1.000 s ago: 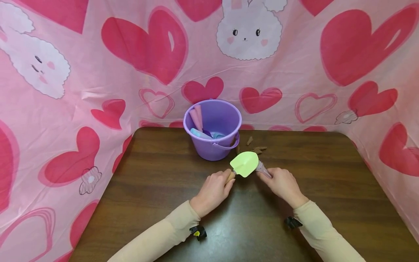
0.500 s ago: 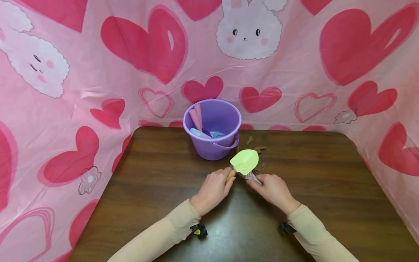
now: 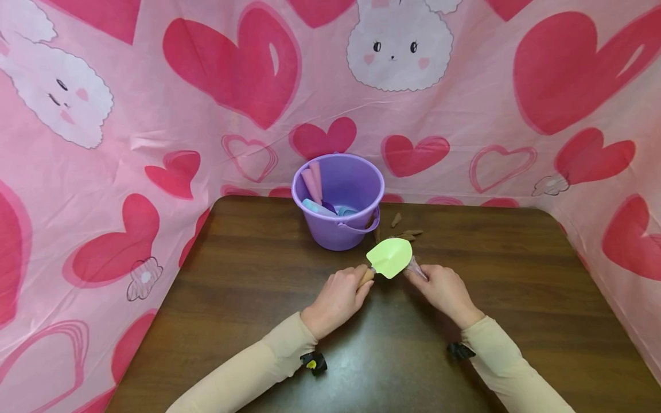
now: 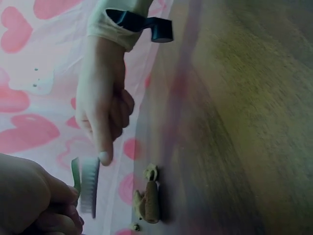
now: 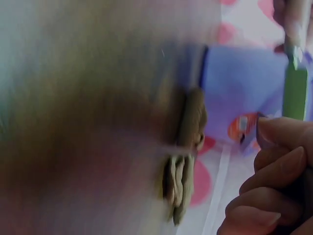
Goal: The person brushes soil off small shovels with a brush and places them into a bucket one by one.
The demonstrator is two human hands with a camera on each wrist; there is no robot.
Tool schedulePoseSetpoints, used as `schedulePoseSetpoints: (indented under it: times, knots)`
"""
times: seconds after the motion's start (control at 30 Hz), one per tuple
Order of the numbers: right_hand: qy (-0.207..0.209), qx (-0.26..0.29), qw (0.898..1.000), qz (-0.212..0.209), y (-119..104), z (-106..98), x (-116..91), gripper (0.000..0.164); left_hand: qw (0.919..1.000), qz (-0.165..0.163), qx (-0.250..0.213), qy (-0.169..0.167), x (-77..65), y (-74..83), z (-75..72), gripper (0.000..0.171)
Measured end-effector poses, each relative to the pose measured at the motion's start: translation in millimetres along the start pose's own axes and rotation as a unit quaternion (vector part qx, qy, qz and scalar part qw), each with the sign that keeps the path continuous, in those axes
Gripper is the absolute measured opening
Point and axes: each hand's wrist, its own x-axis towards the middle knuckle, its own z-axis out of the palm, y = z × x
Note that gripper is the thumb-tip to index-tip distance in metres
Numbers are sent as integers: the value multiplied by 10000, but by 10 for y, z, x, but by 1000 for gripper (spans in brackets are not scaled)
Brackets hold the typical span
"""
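Note:
My left hand [image 3: 337, 298] grips the wooden handle of a small trowel [image 3: 391, 258] with a pale green blade. The blade is raised in front of the bucket. My right hand [image 3: 443, 291] holds a brush by its clear handle [image 3: 417, 268]; in the head view the blade hides the brush's head. The left wrist view shows the pale bristles [image 4: 89, 188] right beside the trowel's green edge [image 4: 76, 174]. Beyond the blade, several brown clay-like pieces [image 3: 411, 234] lie on the wooden table [image 3: 248, 321].
A purple bucket [image 3: 338, 232] stands at the table's back edge, its handle hanging toward the right. Inside it are pink [image 3: 311, 182] and light blue pieces [image 3: 317, 207]. A pink cloth with hearts and rabbits [image 3: 434, 115] hangs around the table's back and sides.
My right hand moved the brush leftward and nearer under the blade, then back out to the right. My left hand kept the trowel nearly in place. The head view shifted slightly.

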Motion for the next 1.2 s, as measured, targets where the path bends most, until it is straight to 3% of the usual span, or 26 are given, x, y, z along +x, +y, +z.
schedulePoseSetpoints:
  times: [0.2,0.6,1.0,1.2]
  knots:
    - [-178,134,9993,-287,-134,86,-79,42,9997,-85,208,85,32,13,-16,14]
    - [247,318,9987,301,1,-85,-38,43,9999,-9,103,-34,8,18,-17,12]
    - [-246,258,9993,-111,-191,89,-127,43,9994,-165,289,68,22,28,-19,16]
    - [-164,335,9993,34,-144,-10,-133,43,9999,-15,117,33,18,22,-23,13]
